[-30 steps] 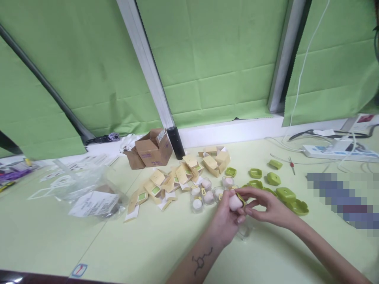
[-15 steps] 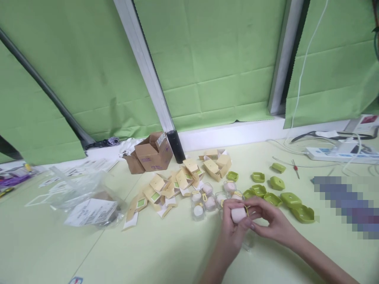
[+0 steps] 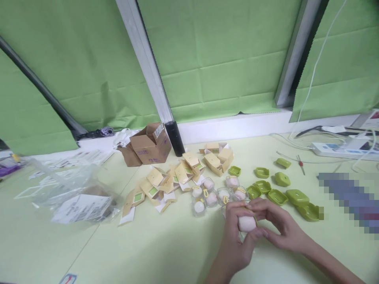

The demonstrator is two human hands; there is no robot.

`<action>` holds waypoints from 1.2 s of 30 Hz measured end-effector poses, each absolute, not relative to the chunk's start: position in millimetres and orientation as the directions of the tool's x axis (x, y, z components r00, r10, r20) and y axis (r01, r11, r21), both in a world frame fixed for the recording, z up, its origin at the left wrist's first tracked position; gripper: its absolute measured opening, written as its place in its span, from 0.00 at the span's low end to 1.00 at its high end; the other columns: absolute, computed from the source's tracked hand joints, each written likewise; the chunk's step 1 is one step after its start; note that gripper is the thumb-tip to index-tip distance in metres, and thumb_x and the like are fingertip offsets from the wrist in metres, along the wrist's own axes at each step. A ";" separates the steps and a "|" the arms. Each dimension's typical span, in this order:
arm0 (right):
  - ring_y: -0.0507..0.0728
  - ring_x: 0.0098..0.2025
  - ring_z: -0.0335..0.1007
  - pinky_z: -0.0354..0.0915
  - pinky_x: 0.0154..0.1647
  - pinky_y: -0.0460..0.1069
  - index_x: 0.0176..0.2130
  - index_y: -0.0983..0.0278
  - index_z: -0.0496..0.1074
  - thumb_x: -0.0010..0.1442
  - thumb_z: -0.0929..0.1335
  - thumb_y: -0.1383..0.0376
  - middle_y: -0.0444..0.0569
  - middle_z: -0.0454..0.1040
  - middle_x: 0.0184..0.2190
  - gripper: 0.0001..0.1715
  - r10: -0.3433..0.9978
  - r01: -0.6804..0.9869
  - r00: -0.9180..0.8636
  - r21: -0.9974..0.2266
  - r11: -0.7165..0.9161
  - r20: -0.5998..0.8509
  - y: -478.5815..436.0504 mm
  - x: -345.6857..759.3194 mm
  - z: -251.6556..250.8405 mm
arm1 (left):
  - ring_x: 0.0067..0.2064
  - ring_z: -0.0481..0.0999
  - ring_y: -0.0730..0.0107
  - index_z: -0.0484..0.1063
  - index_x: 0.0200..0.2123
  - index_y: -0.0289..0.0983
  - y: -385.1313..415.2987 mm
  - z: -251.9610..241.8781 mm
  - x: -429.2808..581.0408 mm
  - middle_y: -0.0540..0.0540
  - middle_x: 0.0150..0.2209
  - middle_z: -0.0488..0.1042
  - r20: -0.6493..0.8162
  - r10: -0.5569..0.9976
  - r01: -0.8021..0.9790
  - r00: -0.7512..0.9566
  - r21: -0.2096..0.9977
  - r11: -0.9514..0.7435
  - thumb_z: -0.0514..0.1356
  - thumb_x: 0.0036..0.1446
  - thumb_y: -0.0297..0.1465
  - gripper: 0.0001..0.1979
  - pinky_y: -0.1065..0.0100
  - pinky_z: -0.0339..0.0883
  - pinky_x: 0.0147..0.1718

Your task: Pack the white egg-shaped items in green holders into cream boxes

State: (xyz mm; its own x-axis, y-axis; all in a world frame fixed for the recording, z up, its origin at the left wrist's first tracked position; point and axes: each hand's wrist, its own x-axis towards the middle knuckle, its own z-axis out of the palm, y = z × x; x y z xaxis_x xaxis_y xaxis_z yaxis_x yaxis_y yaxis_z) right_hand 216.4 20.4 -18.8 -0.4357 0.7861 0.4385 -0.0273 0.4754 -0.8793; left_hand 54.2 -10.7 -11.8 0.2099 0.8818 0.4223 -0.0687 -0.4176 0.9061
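Between the fingers of both hands is a small pale pink rounded piece [image 3: 247, 223], with a thin yellow-green edge showing at its right side. My left hand [image 3: 235, 240] wraps it from the left, thumb below and fingers on top. My right hand [image 3: 280, 227] pinches its right end with thumb and fingertips. Beneath the hands, part of a clear plastic shell shows, mostly hidden. Just beyond lie several clear cases [image 3: 211, 198] holding similar pink or white pieces, some with yellow loops. Several olive-green shells [image 3: 277, 197] are scattered to the right, near my right hand.
Opened small cardboard boxes [image 3: 155, 177] lie piled left of the cases. Behind them stand a brown carton [image 3: 154, 148] and a black cylinder [image 3: 175, 139]. A clear plastic bag [image 3: 83, 193] is on the left. At right are a power strip [image 3: 331, 150], cables and a red-marked tool [image 3: 301, 163].
Both hands still hold the pink piece, slightly lower and further right in the picture. The yellow loop beside it is now largely hidden. The camera's view has shifted a little.
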 end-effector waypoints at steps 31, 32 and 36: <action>0.57 0.37 0.73 0.73 0.31 0.49 0.45 0.58 0.70 0.45 0.67 0.80 0.49 0.74 0.35 0.29 0.776 0.005 -0.290 -0.810 0.586 0.559 15.1 210.2 -2.8 | 0.49 0.63 0.67 0.61 0.46 0.47 -4.1 -22.1 52.2 0.48 0.47 0.61 0.499 0.833 -0.037 0.238 0.862 -0.506 0.59 0.56 0.35 0.14 0.64 0.59 0.48; 0.57 0.37 0.73 0.73 0.31 0.49 0.46 0.58 0.71 0.45 0.67 0.81 0.49 0.75 0.36 0.30 0.777 0.017 -0.281 -0.806 0.591 0.564 14.9 209.8 -3.2 | 0.49 0.63 0.66 0.61 0.45 0.47 -4.4 -21.6 52.4 0.48 0.47 0.61 0.493 0.837 -0.038 0.239 0.866 -0.499 0.59 0.56 0.35 0.14 0.64 0.59 0.49; 0.58 0.39 0.74 0.73 0.33 0.50 0.47 0.56 0.71 0.48 0.68 0.79 0.49 0.76 0.37 0.30 0.772 0.041 -0.294 -0.800 0.599 0.563 15.8 210.7 -1.5 | 0.49 0.64 0.67 0.62 0.45 0.47 -3.4 -21.4 53.5 0.49 0.47 0.62 0.502 0.842 -0.079 0.196 0.864 -0.497 0.60 0.55 0.37 0.15 0.64 0.59 0.49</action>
State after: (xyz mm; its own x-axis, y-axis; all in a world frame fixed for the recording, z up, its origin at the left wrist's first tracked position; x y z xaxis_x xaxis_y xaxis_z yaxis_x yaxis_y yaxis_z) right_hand 210.7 15.8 -1.5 -0.2941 0.7724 0.5630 0.0414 0.5988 -0.7998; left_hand 53.5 -3.4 -21.4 0.1964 0.8421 0.5023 -0.0791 -0.4970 0.8642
